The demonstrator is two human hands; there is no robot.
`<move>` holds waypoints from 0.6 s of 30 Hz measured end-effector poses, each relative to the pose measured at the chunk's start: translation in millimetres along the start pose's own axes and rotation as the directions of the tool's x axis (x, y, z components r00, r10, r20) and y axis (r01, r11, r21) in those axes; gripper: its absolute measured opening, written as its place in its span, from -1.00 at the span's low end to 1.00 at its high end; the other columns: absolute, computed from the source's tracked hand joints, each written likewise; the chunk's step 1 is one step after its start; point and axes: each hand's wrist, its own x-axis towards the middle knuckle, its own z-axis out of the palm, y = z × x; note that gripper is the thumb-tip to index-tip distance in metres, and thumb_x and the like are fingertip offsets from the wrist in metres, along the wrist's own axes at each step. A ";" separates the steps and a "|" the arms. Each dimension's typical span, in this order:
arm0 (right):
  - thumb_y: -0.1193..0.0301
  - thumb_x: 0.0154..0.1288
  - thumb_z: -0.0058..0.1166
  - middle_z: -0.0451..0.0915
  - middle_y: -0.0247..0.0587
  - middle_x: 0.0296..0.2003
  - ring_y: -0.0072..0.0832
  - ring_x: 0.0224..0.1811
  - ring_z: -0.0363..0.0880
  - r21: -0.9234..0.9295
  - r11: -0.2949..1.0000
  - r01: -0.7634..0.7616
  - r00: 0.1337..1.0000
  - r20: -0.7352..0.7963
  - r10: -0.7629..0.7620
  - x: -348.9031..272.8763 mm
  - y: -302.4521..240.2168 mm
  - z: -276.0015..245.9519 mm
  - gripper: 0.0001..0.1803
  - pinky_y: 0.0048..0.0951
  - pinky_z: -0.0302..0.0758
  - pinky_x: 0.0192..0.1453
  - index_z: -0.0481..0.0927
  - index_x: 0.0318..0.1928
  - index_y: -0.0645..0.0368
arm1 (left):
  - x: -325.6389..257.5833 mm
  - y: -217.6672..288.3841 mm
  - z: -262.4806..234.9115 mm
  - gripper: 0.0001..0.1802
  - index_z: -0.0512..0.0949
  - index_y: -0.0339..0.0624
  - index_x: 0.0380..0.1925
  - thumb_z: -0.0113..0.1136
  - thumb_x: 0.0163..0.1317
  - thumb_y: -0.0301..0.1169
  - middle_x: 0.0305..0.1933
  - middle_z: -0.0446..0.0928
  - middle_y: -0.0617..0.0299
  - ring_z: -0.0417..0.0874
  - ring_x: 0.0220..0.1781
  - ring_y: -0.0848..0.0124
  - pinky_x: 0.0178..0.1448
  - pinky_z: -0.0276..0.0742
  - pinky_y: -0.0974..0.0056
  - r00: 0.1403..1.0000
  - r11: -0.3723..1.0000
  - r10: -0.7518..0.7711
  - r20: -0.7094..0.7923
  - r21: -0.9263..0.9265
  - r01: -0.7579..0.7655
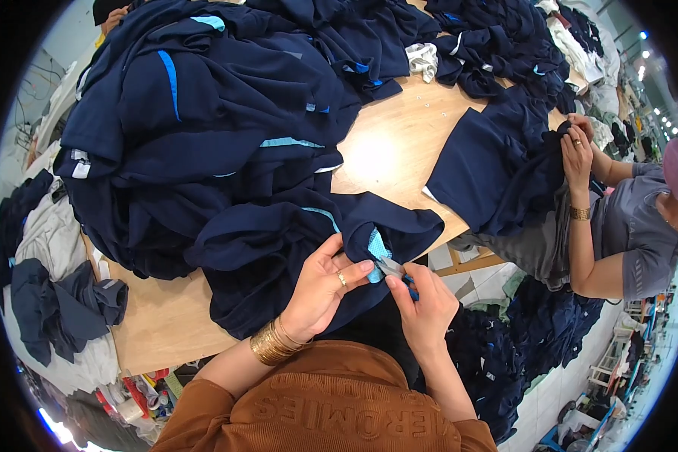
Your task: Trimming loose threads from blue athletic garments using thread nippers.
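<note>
My left hand (320, 290), with a ring and gold bangles, pinches a navy garment (279, 256) at its light blue trim (377, 247). Small metal snips with a blue handle (394, 270) are gripped in my right hand (423, 307), their tips touching that trim. The garment lies over the near edge of a wooden table (388, 147) and hangs toward my lap.
A big heap of navy garments with light blue stripes (203, 105) covers the table's left and far side. On the right, a co-worker in grey holds another navy piece (497, 169) with both hands (578, 151). More dark clothes lie on the floor (520, 339) and at left (60, 309).
</note>
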 end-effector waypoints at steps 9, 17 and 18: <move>0.29 0.04 0.24 0.46 -0.34 -0.57 -0.42 -0.58 0.42 0.016 1.000 -0.018 1.000 0.004 0.018 -3.0 -1.3 -6.0 -0.75 -0.46 0.33 -0.51 0.50 -0.38 0.16 | -0.2 0.4 1.4 -0.63 0.35 -0.23 -0.04 0.11 0.14 -0.64 -0.12 0.52 0.24 0.52 -0.06 0.54 0.04 0.45 0.39 0.999 1.000 0.023 -0.037 -0.014 -0.024; 0.28 0.03 0.25 0.46 -0.34 -0.58 -0.42 -0.58 0.42 -0.019 1.000 -0.007 1.000 -0.006 0.007 -4.4 -0.6 -8.4 -0.75 -0.47 0.32 -0.52 0.50 -0.38 0.15 | -3.0 0.7 2.8 -0.62 0.36 -0.17 -0.03 0.13 0.12 -0.63 -0.15 0.51 0.31 0.51 -0.10 0.56 0.05 0.43 0.39 1.000 1.000 0.021 -0.014 0.011 -0.021; 0.28 0.03 0.25 0.46 -0.34 -0.58 -0.42 -0.58 0.42 -0.019 1.000 -0.008 1.000 -0.005 0.008 -4.5 -0.8 -8.5 -0.75 -0.47 0.32 -0.52 0.50 -0.38 0.15 | -2.6 0.3 2.9 -0.62 0.36 -0.17 -0.04 0.13 0.12 -0.63 -0.16 0.51 0.30 0.52 -0.11 0.56 0.05 0.43 0.40 0.999 1.000 0.026 -0.019 0.006 -0.026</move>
